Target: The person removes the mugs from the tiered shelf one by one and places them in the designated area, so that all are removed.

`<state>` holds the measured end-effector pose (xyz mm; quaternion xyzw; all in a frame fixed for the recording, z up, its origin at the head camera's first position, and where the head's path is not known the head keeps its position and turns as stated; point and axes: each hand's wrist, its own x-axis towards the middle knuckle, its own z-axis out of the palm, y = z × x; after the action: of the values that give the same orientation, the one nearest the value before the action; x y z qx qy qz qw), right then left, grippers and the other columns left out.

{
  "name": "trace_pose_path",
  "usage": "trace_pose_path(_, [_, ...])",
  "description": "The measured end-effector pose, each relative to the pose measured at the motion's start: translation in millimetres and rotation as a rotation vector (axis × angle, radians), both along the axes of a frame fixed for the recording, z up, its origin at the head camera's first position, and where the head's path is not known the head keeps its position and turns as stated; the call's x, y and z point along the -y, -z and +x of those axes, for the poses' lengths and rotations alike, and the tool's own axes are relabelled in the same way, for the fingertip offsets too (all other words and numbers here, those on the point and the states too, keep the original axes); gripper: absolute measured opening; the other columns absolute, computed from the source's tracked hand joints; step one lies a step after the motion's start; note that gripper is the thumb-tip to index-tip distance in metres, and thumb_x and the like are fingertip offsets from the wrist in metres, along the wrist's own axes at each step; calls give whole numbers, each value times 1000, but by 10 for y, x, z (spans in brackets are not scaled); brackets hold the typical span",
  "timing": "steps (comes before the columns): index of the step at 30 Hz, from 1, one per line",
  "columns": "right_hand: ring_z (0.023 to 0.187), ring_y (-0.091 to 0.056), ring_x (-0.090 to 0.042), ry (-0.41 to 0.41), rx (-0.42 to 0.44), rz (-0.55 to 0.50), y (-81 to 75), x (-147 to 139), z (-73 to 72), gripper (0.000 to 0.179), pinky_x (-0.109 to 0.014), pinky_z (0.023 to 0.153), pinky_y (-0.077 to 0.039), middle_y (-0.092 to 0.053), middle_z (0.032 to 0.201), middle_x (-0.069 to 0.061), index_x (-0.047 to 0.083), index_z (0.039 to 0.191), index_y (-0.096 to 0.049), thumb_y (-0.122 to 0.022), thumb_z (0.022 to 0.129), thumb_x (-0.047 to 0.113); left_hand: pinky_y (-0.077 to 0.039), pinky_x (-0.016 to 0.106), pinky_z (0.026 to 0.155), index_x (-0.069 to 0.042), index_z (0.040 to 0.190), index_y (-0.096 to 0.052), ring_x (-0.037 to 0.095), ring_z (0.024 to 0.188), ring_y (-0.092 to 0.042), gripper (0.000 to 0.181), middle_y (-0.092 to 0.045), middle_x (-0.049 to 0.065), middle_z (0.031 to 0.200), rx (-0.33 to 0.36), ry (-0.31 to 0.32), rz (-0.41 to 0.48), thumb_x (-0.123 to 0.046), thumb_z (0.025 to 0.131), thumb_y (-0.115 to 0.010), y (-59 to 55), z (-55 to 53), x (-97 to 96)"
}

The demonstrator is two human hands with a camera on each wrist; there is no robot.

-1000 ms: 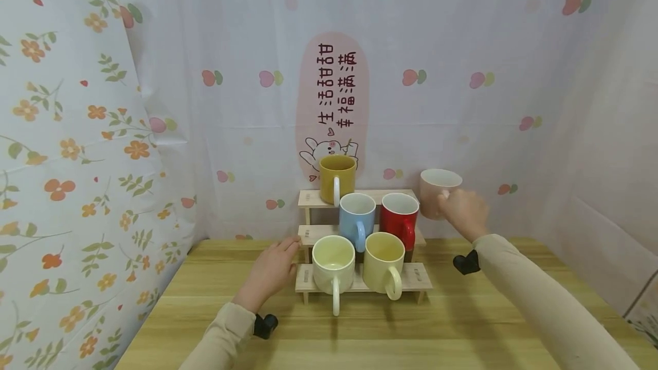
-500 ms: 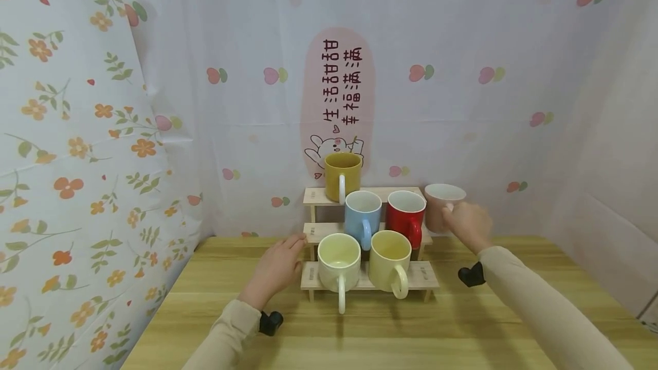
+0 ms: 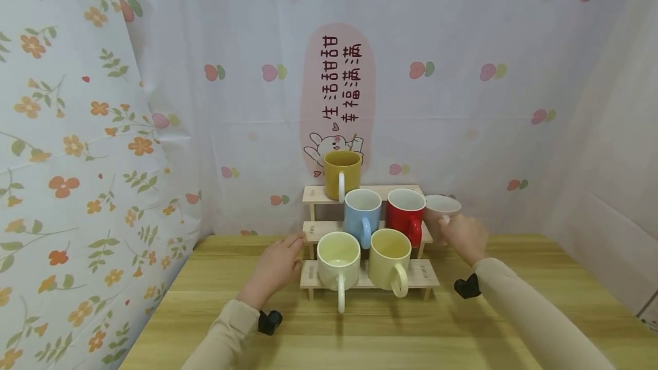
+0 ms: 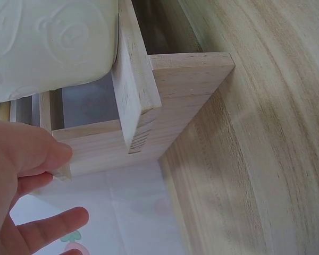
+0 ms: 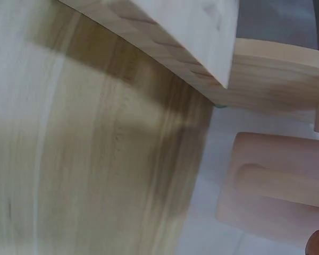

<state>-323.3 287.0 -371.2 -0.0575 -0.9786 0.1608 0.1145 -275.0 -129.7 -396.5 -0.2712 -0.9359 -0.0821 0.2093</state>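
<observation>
My right hand grips the handle of a pale pink mug just beyond the rack's right end, partly behind the red mug. Only fingertips show in the right wrist view. At the left end of the three-step wooden rack, my left hand pinches the middle shelf's corner between thumb and finger. The other fingers spread apart. On the top step stands a mustard mug. A light blue mug shares the middle step with the red one. The bottom step bears a pale green mug and a yellow mug.
The rack stands on a wood-grain table, close to a fruit-print cloth backdrop. A flower-print cloth hangs on the left side. Mug handles on the bottom step jut out over its front edge.
My right hand has lowered the pink mug beside the rack, so its rim now sits partly behind the red mug. The left hand keeps its place at the rack.
</observation>
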Motion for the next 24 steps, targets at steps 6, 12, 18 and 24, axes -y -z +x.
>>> trace_pose_path(6, [53, -43, -21, -11, -21, -17, 109, 34, -2, 47, -31, 45, -32, -48, 54, -4, 10, 57, -54, -37, 95, 32, -47, 44, 96, -3, 123, -60, 31, 109, -61, 42, -57, 9, 131, 3, 1, -1, -7, 83, -69, -11, 5, 3])
trace_pose_path(12, [52, -42, -20, -43, -16, -18, 192, 45, -5, 45, -30, 45, -32, -48, 52, -4, 11, 61, -56, -38, 96, 33, -47, 44, 96, -3, 125, -59, 32, 112, -59, 43, -56, 9, 133, 32, -16, -5, -8, 83, -69, -28, 4, -11])
trace_pose_path(18, [57, -46, -24, -19, -19, -45, 249, 64, -28, 47, -33, 47, -35, -52, 55, -5, 11, 59, -54, -38, 96, 35, -46, 44, 98, -2, 125, -59, 31, 114, -58, 43, -55, 9, 134, 45, -20, -10, -7, 84, -68, -46, 9, -21])
trace_pose_path(24, [59, -50, -26, 8, -21, -52, 316, 100, -51, 47, -35, 48, -37, -54, 57, -7, 10, 58, -53, -41, 96, 34, -46, 44, 98, -2, 125, -59, 31, 112, -59, 44, -55, 9, 133, 33, -13, -11, -7, 83, -69, -29, 17, -5])
